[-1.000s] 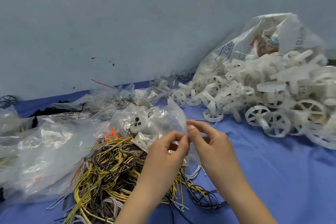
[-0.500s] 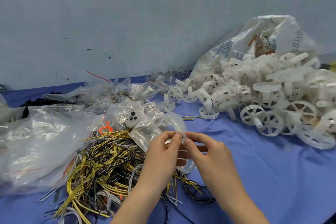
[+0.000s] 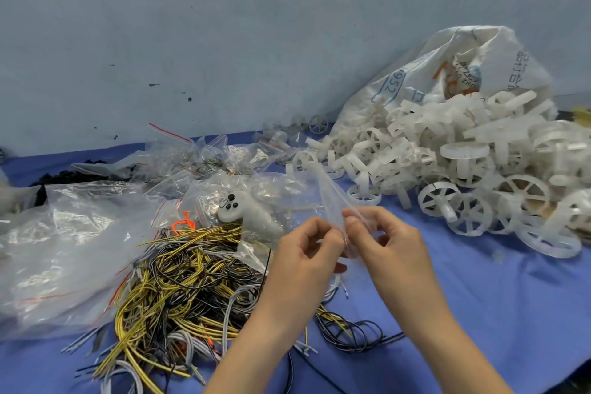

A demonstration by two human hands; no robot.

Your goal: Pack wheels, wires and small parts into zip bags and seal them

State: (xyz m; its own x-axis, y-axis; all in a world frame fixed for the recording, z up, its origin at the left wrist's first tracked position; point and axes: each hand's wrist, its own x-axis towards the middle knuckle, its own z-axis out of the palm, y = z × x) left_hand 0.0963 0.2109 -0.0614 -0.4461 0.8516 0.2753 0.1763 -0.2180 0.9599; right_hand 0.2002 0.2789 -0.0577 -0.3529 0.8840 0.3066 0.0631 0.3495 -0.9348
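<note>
At centre frame, both hands meet over the blue table cover (image 3: 479,313). Left hand (image 3: 307,253) and right hand (image 3: 383,243) each pinch the same small clear zip bag (image 3: 329,198) between thumb and fingertips, knuckles nearly touching; bag rises toward 11 o'clock from the pinch, thin and limp. Cannot tell whether anything is inside it or whether its strip is closed.

Wire pile (image 3: 192,285), yellow, black and grey strands tangled, lies at 8 o'clock from the hands, partly under the left forearm. White controller-shaped part (image 3: 243,211) with black buttons sits at 10 o'clock, just beside the wires, among crumpled clear bags. Orange tie (image 3: 184,222) next to it at its 9 o'clock.

Large clear plastic bag (image 3: 64,253) at 9 o'clock, far left. Heap of small filled zip bags (image 3: 204,160) at 11 o'clock, near the wall (image 3: 224,41).

White plastic wheels (image 3: 447,169) heaped at 2 o'clock, spilling from a printed white sack (image 3: 463,67) leaning on the wall.
</note>
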